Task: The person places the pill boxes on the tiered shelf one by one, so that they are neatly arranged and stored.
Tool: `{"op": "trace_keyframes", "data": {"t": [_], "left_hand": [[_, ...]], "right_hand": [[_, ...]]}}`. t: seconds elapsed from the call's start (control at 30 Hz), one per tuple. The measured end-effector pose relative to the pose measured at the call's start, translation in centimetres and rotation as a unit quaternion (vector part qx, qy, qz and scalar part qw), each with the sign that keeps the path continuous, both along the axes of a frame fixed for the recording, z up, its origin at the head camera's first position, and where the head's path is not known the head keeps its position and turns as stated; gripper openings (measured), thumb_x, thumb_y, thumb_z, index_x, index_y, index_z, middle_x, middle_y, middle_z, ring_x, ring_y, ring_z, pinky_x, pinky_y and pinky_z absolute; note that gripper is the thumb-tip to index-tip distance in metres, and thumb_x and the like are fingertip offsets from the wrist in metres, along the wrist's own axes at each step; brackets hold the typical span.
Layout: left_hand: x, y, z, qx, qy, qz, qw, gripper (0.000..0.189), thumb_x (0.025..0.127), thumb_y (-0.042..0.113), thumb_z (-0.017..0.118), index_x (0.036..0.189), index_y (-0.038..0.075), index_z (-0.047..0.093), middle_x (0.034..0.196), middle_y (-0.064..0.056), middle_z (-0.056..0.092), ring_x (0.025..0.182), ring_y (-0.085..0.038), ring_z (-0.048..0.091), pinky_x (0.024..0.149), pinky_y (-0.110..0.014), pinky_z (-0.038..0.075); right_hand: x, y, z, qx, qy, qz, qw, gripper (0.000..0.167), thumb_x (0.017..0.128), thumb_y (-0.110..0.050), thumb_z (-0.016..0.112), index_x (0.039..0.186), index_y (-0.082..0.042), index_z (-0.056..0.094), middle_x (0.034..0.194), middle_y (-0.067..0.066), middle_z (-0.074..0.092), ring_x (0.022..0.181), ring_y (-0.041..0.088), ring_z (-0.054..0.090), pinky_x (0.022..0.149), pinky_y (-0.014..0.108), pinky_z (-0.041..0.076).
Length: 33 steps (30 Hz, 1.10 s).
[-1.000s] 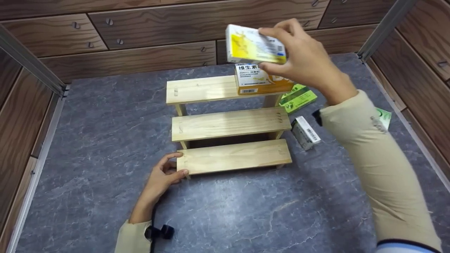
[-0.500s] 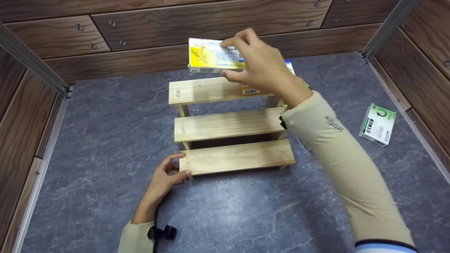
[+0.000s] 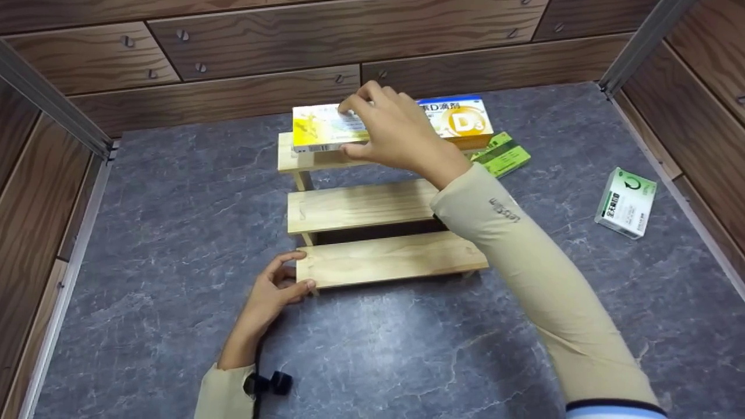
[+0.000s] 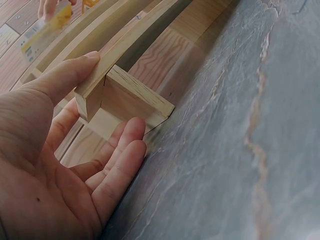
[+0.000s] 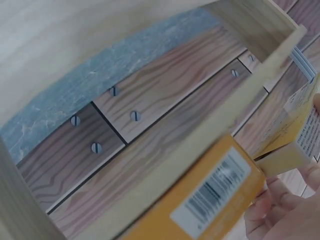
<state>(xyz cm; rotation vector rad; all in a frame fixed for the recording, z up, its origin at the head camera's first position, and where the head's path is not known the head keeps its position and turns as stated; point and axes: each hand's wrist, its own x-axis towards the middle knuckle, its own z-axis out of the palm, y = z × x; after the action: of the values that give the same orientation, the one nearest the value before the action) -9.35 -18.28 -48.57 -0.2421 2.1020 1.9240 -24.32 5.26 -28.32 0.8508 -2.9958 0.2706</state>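
The yellow-and-white box (image 3: 314, 128) is at the top board (image 3: 285, 152) of the wooden stand (image 3: 361, 206), over its left part and just beside the orange vitamin box (image 3: 465, 119); whether its underside touches the wood cannot be told. The right hand (image 3: 396, 131) pinches it, thumb at the near edge and fingertips over the upper face. The step looks like a set-down, so it seems best to lower the box evenly, level its base with the board and let go only once it sits by itself. In the right wrist view its end lies close to the orange box's corner and at an angle to it, so a small turn to square the two would probably help; a sideways push could shift the neighbour. The box's left end lies near the end of the board, which calls for care that nothing overhangs. Lower down, the left hand (image 3: 270, 297) grips the left end of the bottom board between thumb and forefinger, the other fingers loosely curled; a steady hold there should keep the stand from sliding. On the grey floor (image 3: 145, 279), the bright green box (image 3: 506, 154) lies near the stand's right side, and the white-and-green box (image 3: 627, 203) lies well apart, farther right.
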Motion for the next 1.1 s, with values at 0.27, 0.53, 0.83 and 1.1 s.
{"op": "trace_keyframes", "data": {"t": [0.27, 0.53, 0.83, 1.1], "left_hand": [[0.0, 0.0, 0.1, -0.002, 0.001, -0.007, 1.0000, 0.055, 0.081, 0.010, 0.077, 0.131, 0.017, 0.055, 0.101, -0.012, 0.062, 0.076, -0.020, 0.065, 0.065, -0.028, 0.053], [-0.1, 0.1, -0.1, -0.007, 0.000, -0.006, 1.0000, 0.056, 0.081, 0.009, 0.078, 0.131, 0.016, 0.055, 0.102, -0.014, 0.062, 0.075, -0.019, 0.065, 0.065, -0.028, 0.053], [-0.2, 0.2, 0.0, -0.007, 0.002, 0.001, 1.0000, 0.055, 0.080, 0.009, 0.078, 0.130, 0.017, 0.056, 0.101, -0.014, 0.062, 0.074, -0.018, 0.065, 0.064, -0.028, 0.053], [0.0, 0.1, -0.1, -0.011, 0.000, 0.004, 0.9999, 0.055, 0.080, 0.010, 0.078, 0.130, 0.018, 0.057, 0.102, -0.013, 0.063, 0.074, -0.018, 0.065, 0.064, -0.028, 0.053]], "right_hand": [[-0.3, -0.5, -1.0, 0.022, -0.009, 0.001, 0.9997, 0.061, 0.090, -0.055, 0.059, 0.138, -0.020, 0.047, 0.138, 0.010, 0.044, 0.120, 0.028, 0.045, 0.099, 0.042, 0.036], [-0.2, -0.6, -1.6, 0.029, -0.002, 0.007, 0.9996, 0.059, 0.089, -0.053, 0.060, 0.137, -0.020, 0.049, 0.135, 0.009, 0.047, 0.114, 0.029, 0.047, 0.094, 0.042, 0.035], [0.0, -1.0, -2.1, 0.047, 0.010, 0.014, 0.9988, 0.060, 0.090, -0.055, 0.058, 0.136, -0.018, 0.050, 0.131, 0.009, 0.049, 0.115, 0.029, 0.048, 0.099, 0.044, 0.037], [0.1, -1.2, -2.1, 0.059, 0.014, 0.011, 0.9981, 0.064, 0.090, -0.059, 0.056, 0.140, -0.019, 0.048, 0.136, 0.010, 0.047, 0.119, 0.030, 0.046, 0.099, 0.044, 0.036]]}}
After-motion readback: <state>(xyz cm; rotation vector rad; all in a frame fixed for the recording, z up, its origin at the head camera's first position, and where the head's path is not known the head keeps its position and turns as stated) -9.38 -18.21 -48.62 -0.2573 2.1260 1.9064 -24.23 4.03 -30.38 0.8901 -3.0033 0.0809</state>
